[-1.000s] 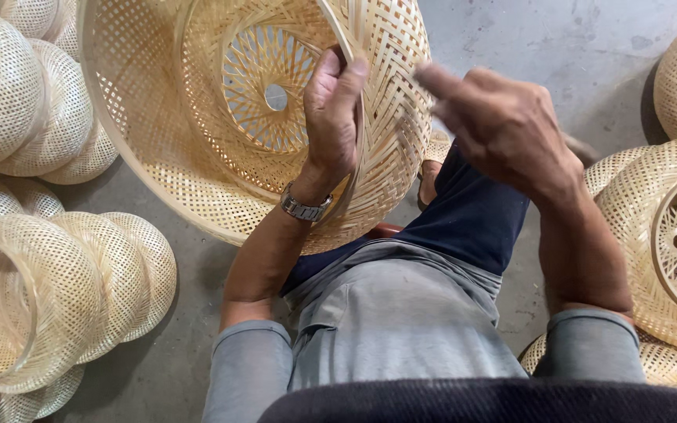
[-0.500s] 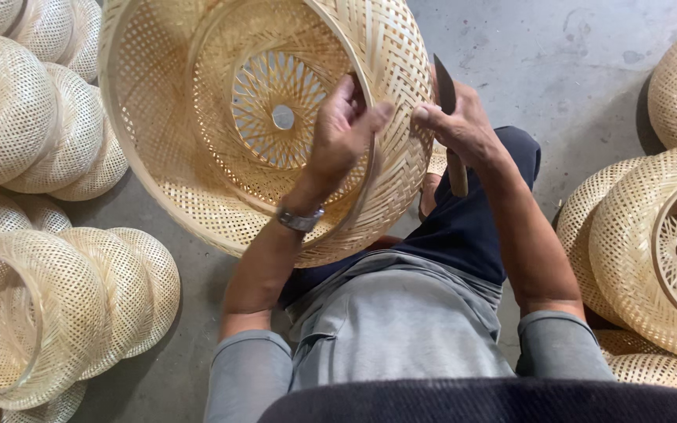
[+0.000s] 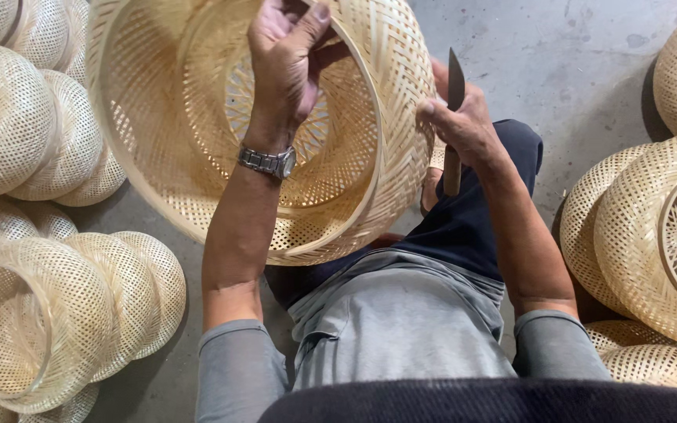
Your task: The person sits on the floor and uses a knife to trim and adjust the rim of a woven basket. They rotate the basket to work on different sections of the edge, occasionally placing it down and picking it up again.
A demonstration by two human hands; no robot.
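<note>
Two hands engaged | left hand [image 3: 287, 59] now reaches inside the large woven bamboo basket [image 3: 197, 157], fingers gripping its inner hoop, having shifted up from the rim | right hand [image 3: 460, 125] clenched on knife [image 3: 454, 117], blade upright just beside the basket's outer weave, brought in closer | basket tilted over lap, turned nearer | finished baskets [image 3: 56, 313] stacked on concrete floor [image 3: 573, 63].

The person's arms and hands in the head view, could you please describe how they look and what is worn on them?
Both hands are bare, with no gloves. The left hand has a silver metal wristwatch with a link band on its wrist. Both forearms are uncovered; short grey sleeves end above the elbows. The right hand shows no ring or watch.
</note>
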